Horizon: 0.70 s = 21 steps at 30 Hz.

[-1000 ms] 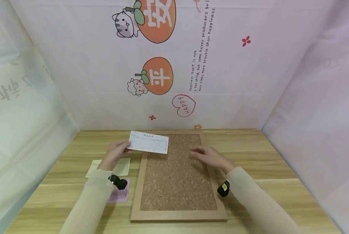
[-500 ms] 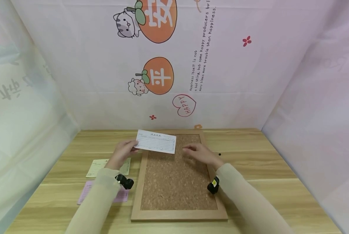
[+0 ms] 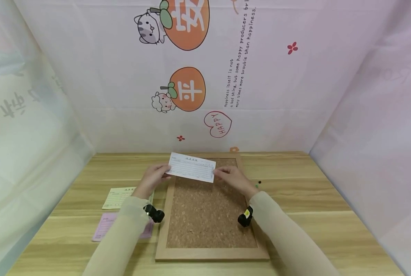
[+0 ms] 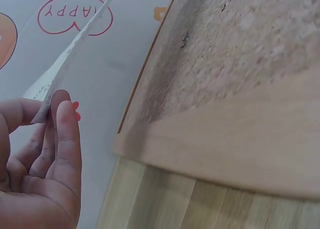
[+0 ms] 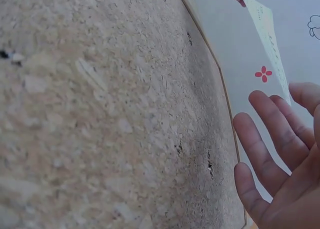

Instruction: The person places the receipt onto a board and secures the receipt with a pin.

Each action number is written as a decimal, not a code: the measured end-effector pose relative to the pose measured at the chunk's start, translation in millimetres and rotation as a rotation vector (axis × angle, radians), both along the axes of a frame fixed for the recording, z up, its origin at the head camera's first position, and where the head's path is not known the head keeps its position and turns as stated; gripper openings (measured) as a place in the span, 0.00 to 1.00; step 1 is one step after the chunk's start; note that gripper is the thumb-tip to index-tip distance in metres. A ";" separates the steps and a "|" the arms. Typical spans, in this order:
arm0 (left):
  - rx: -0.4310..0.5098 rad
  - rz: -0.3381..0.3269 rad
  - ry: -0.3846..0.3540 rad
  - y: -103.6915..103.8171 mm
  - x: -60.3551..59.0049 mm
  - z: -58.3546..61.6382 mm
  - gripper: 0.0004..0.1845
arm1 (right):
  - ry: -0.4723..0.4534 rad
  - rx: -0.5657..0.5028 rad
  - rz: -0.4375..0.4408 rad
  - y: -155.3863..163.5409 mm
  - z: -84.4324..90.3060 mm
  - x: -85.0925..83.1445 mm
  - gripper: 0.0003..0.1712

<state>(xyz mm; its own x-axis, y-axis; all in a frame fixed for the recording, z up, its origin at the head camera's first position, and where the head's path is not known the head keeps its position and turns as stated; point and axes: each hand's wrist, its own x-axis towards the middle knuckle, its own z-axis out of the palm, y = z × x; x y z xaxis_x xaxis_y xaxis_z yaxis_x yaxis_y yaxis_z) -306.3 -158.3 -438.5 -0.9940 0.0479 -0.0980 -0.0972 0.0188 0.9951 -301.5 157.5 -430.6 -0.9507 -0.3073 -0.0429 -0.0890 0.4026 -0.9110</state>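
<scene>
A white lined paper slip point(image 3: 192, 172) hangs tilted just above the far end of a cork board point(image 3: 210, 209) with a wooden frame. My left hand point(image 3: 158, 174) pinches the slip's left end between thumb and fingers; the left wrist view shows the slip point(image 4: 67, 64) edge-on above that hand point(image 4: 55, 114). My right hand point(image 3: 224, 175) has its fingers stretched out, their tips at the slip's right end. In the right wrist view the slip point(image 5: 267, 34) ends by the upper fingers point(image 5: 272, 119) of that hand, over the cork board point(image 5: 100, 114).
A pale yellow slip point(image 3: 117, 197) and a pink slip point(image 3: 103, 232) lie on the wooden table point(image 3: 312, 199) left of the board. Small dark pins point(image 3: 259, 183) sit right of the board. Printed fabric walls close in the table at the back and sides.
My left hand has carried the white slip to the right, over the board's far end. My right hand has moved left and forward until its fingertips meet the slip's right end.
</scene>
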 end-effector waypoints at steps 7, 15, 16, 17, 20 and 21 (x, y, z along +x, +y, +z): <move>-0.001 -0.034 0.008 7.1 -3.0 -5.0 0.23 | 0.004 -0.009 -0.058 3.5 -2.2 -2.4 0.21; -0.036 -0.027 -0.002 14.1 -2.2 -4.1 0.22 | 0.003 -0.033 -0.067 10.9 -0.5 -4.0 0.23; -0.039 -0.027 -0.001 14.7 -2.2 -3.9 0.22 | 0.007 -0.034 -0.063 11.8 -0.4 -4.5 0.23; -0.046 -0.028 0.000 15.3 -2.3 -3.9 0.22 | 0.011 -0.034 -0.062 12.8 0.0 -4.8 0.23; -0.072 -0.030 -0.001 16.8 -3.1 -4.1 0.22 | 0.028 -0.021 -0.058 15.9 0.0 -6.0 0.24; -0.082 -0.032 -0.001 17.2 -3.6 -4.5 0.22 | 0.032 -0.018 -0.060 16.9 0.5 -6.1 0.24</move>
<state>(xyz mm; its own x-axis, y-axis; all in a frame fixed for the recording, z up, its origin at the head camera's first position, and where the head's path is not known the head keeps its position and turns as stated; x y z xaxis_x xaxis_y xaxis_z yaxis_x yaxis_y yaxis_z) -309.8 -141.2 -443.1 -0.9921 0.0714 -0.1035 -0.0959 0.1030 0.9900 -307.6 174.4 -430.2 -0.9682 -0.2501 -0.0074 -0.0942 0.3918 -0.9152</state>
